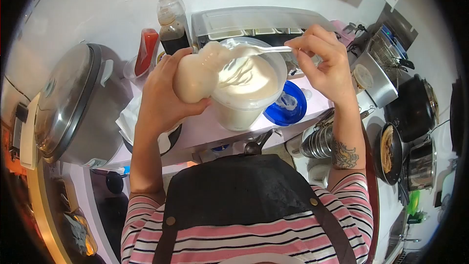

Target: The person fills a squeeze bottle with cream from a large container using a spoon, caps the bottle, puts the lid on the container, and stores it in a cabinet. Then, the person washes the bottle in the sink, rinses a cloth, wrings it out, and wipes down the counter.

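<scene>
My left hand is wrapped around a rounded, whitish plastic bottle, tilted with its neck toward the right. Between the thumb and fingers of my right hand is the handle of a white spoon. White cream coats the spoon's far end, which is close to the bottle's mouth; the exact contact is hard to make out. Just below stands a clear plastic tub holding thick white cream. Beside the tub lies a blue lid smeared with cream.
At the back are a dark sauce bottle with a yellow cap, a red squeeze bottle and a lidded condiment box. A large rice cooker stands left. Pans, including a frying pan with food, are at right.
</scene>
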The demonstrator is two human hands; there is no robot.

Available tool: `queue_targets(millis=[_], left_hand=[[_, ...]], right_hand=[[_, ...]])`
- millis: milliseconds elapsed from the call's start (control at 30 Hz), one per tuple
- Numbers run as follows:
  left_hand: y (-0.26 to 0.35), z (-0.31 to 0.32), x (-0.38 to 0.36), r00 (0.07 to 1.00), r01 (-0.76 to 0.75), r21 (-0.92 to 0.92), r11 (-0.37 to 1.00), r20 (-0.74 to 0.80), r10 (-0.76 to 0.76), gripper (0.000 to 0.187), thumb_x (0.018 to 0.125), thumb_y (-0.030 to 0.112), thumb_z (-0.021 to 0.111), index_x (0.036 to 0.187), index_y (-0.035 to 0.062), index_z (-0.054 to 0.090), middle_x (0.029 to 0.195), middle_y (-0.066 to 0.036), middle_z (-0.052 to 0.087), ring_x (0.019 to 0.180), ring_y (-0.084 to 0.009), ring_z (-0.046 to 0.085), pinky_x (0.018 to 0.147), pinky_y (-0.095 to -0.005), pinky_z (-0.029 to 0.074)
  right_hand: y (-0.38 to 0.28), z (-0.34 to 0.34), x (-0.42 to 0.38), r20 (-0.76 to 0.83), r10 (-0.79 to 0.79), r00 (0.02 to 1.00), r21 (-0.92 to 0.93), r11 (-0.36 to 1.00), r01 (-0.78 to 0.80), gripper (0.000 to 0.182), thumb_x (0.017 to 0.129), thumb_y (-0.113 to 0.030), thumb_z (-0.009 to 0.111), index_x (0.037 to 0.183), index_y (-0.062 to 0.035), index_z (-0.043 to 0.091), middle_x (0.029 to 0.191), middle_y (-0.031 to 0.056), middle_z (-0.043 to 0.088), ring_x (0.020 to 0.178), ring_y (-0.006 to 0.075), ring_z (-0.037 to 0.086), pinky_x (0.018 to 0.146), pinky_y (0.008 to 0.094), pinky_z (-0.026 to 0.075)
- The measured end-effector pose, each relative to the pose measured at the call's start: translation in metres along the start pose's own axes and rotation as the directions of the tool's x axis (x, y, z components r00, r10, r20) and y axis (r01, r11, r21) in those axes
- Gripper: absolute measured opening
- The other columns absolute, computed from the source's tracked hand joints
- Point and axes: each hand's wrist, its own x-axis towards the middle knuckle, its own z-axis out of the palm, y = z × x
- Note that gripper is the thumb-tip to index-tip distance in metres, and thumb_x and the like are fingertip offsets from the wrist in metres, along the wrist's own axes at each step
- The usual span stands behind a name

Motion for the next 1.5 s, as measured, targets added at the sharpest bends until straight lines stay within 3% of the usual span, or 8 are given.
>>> queue_targets(millis=[133, 200, 533, 900, 967, 1267, 1400, 1500], left_hand=[[-0.003, 0.000, 0.002, 0.999, 0.032, -0.134, 0.990, -0.019, -0.035, 0.075, 0.048, 0.019, 0.078, 0.116, 0.0080, 0.048, 0.095, -0.011, 0.055, 0.089, -0.0265, 0.055, 0.079, -0.0358, 0.043], [-0.004, 0.000, 0.002, 1.000, 0.017, -0.185, 0.983, -0.008, -0.019, 0.075, 0.048, 0.018, 0.078, 0.116, 0.0072, 0.048, 0.096, -0.011, 0.055, 0.091, -0.0244, 0.055, 0.080, -0.0343, 0.043], [-0.008, 0.009, -0.005, 0.997, 0.069, -0.411, 0.909, 0.045, -0.055, 0.082, 0.049, 0.019, 0.080, 0.120, 0.0006, 0.044, 0.106, -0.011, 0.056, 0.097, -0.0204, 0.054, 0.085, -0.0314, 0.041], [-0.014, 0.012, -0.011, 0.997, 0.072, -0.429, 0.901, 0.050, -0.055, 0.086, 0.048, 0.019, 0.082, 0.122, -0.0012, 0.043, 0.109, -0.012, 0.055, 0.099, -0.0192, 0.053, 0.086, -0.0313, 0.042], [-0.013, 0.010, -0.013, 0.988, 0.148, -0.613, 0.776, 0.058, -0.143, 0.083, 0.050, 0.014, 0.082, 0.121, -0.0022, 0.042, 0.107, -0.009, 0.055, 0.097, -0.0166, 0.054, 0.084, -0.0293, 0.043], [-0.015, 0.015, -0.010, 0.990, 0.141, -0.778, 0.612, 0.099, -0.102, 0.074, 0.055, 0.011, 0.080, 0.119, -0.0007, 0.044, 0.101, -0.004, 0.054, 0.091, -0.0130, 0.054, 0.079, -0.0269, 0.045], [0.002, 0.017, -0.008, 0.979, 0.187, -0.668, 0.721, 0.063, -0.195, 0.074, 0.054, 0.013, 0.081, 0.117, -0.0011, 0.045, 0.101, -0.005, 0.054, 0.091, -0.0141, 0.055, 0.079, -0.0275, 0.045], [0.010, 0.023, -0.007, 0.979, 0.097, -0.364, 0.926, -0.134, -0.155, 0.073, 0.052, 0.014, 0.081, 0.115, 0.0005, 0.046, 0.101, -0.008, 0.055, 0.091, -0.0182, 0.056, 0.079, -0.0309, 0.045]], right_hand=[[0.003, 0.003, 0.001, -0.074, 0.155, 0.985, 0.287, 0.949, -0.128, 0.015, 0.073, -0.004, 0.058, 0.086, -0.0060, 0.064, 0.069, 0.0004, 0.055, 0.058, 0.0095, 0.050, 0.051, 0.0245, 0.033], [-0.004, 0.001, 0.007, 0.178, 0.405, 0.897, 0.491, 0.753, -0.437, 0.016, 0.077, -0.007, 0.057, 0.091, -0.0040, 0.064, 0.068, -0.0025, 0.054, 0.060, 0.0036, 0.047, 0.048, 0.0210, 0.035], [-0.022, 0.024, 0.014, 0.455, 0.293, 0.841, 0.808, 0.263, -0.528, 0.017, 0.084, -0.015, 0.057, 0.092, -0.0007, 0.061, 0.061, -0.0054, 0.050, 0.052, -0.0001, 0.037, 0.046, 0.0163, 0.025], [-0.006, 0.003, 0.003, 0.468, 0.312, 0.827, 0.575, 0.603, -0.553, 0.015, 0.081, -0.008, 0.059, 0.093, 0.0019, 0.063, 0.075, 0.0012, 0.063, 0.066, 0.0038, 0.054, 0.059, 0.0170, 0.042], [-0.001, -0.001, 0.000, 0.455, 0.341, 0.823, 0.476, 0.688, -0.548, 0.015, 0.082, -0.004, 0.057, 0.094, 0.0029, 0.062, 0.078, 0.0028, 0.063, 0.072, 0.0056, 0.057, 0.065, 0.0189, 0.045], [-0.021, 0.019, 0.005, 0.089, 0.430, 0.898, 0.405, 0.808, -0.427, 0.013, 0.082, -0.004, 0.057, 0.092, 0.0032, 0.061, 0.081, 0.0047, 0.061, 0.075, 0.0076, 0.056, 0.069, 0.0219, 0.047], [-0.033, 0.014, 0.005, -0.006, 0.303, 0.953, 0.232, 0.928, -0.293, 0.012, 0.080, -0.002, 0.057, 0.089, 0.0032, 0.062, 0.075, 0.0054, 0.058, 0.071, 0.0099, 0.057, 0.066, 0.0223, 0.047], [-0.038, 0.011, 0.002, -0.103, 0.266, 0.958, 0.232, 0.943, -0.237, 0.010, 0.074, -0.010, 0.059, 0.081, -0.0050, 0.063, 0.074, 0.0108, 0.059, 0.059, 0.0253, 0.059, 0.055, 0.0337, 0.046]])
